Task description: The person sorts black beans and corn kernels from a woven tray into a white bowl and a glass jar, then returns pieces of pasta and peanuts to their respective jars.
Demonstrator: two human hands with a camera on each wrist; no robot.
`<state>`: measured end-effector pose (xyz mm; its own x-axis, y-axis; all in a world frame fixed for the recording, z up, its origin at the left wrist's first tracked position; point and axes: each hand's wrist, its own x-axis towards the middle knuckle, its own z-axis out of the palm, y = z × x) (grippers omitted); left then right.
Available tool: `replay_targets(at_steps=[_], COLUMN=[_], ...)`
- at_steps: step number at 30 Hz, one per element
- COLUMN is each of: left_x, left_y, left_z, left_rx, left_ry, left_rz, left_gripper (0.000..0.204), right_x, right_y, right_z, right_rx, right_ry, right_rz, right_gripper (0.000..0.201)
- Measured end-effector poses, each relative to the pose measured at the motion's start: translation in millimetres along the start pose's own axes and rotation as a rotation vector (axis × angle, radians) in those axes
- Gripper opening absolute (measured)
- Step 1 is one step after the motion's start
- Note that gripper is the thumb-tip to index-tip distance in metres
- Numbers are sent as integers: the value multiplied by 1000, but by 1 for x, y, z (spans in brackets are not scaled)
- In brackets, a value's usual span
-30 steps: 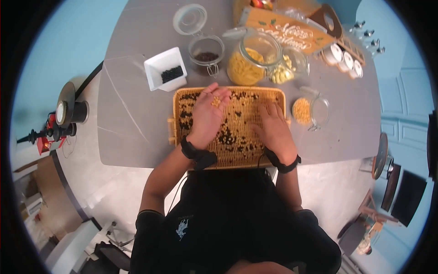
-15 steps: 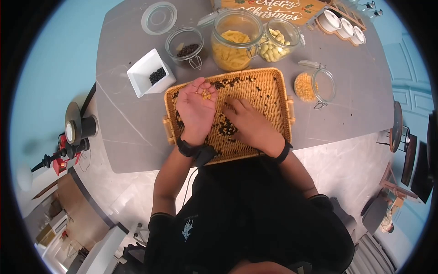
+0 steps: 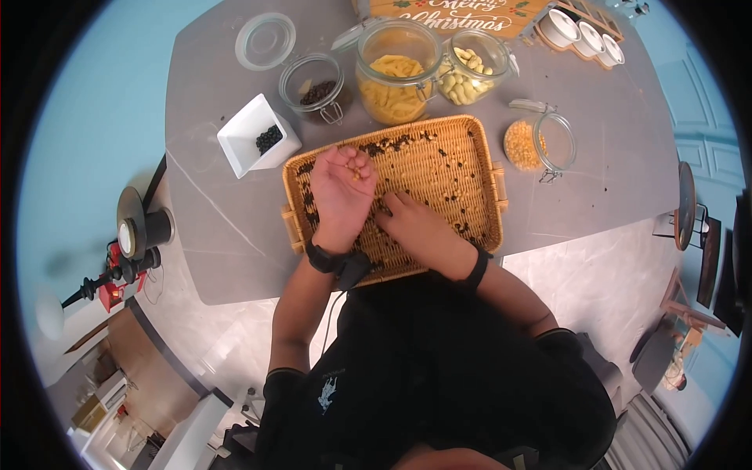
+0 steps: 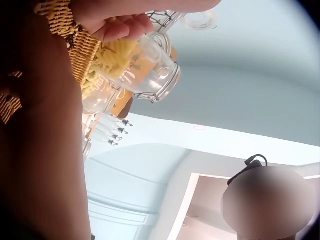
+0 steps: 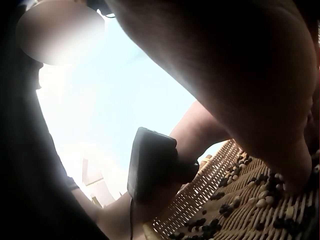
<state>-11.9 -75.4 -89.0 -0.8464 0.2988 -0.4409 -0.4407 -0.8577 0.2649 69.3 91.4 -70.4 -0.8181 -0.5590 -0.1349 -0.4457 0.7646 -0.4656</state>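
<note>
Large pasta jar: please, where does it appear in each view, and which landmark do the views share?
Head: the large pasta jar, top centre, beyond the basket.
Left wrist: the jar, upper left of centre.
Right wrist: not in it.
Shared landmark: the basket, in all three.

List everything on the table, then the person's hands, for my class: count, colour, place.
Table: one, grey, beneath everything
Wicker basket: one, tan, near edge
Loose beans: many, dark and pale, in basket
White dish: one, white, beyond basket's left end, black beans inside
Glass jars: four, clear, three beyond basket, one right; holding dark beans, yellow pasta, pale pieces, yellow kernels
Christmas sign: one, brown, far side
Lidded pots: three, white, far right
Left hand: one, bare, over basket, palm up, fingers curled round small yellowish pieces
Right hand: one, bare, at basket, fingers downward
</note>
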Motion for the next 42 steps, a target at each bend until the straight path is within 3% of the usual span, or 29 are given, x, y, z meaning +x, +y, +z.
replay_targets(at_steps=[3, 9, 15, 19, 22, 25, 34, 37, 40, 42], left_x=[2, 2, -1, -4, -8, -13, -13, -6, -13, -11], left_y=[0, -2, -13, -20, -20, -21, -20, -21, -24, -24], left_z=[-3, -8, 4, 6, 9, 15, 20, 9, 19, 15], left_rx=[45, 150, 220, 125, 78, 122, 191, 38, 187, 134], left_ry=[35, -18, -180, -261, -297, -265, -299, -446, -288, -341], left_rz=[2, -48, -270, -443, -471, -404, -502, -601, -540, -569], left_gripper=[28, 33, 46, 49, 46, 44, 54, 59, 62, 64], right_x=[2, 3, -1, 3, 0, -4, -12, -9, -6, -6], right_y=[14, 32, 27, 18, 17, 22, 23, 21, 23, 23], right_z=[5, -21, -69, -85, -90, -90, -84, -82, -73, -73], right_rx=[113, 400, 560, 538, 484, 528, 481, 422, 320, 309], right_ry=[164, 52, 451, 458, 371, 397, 437, 399, 407, 416], right_rz=[-95, -8, -60, -113, -46, -10, 61, 3, -34, -38], right_gripper=[9, 18, 16, 29, 35, 38, 34, 33, 32, 34])
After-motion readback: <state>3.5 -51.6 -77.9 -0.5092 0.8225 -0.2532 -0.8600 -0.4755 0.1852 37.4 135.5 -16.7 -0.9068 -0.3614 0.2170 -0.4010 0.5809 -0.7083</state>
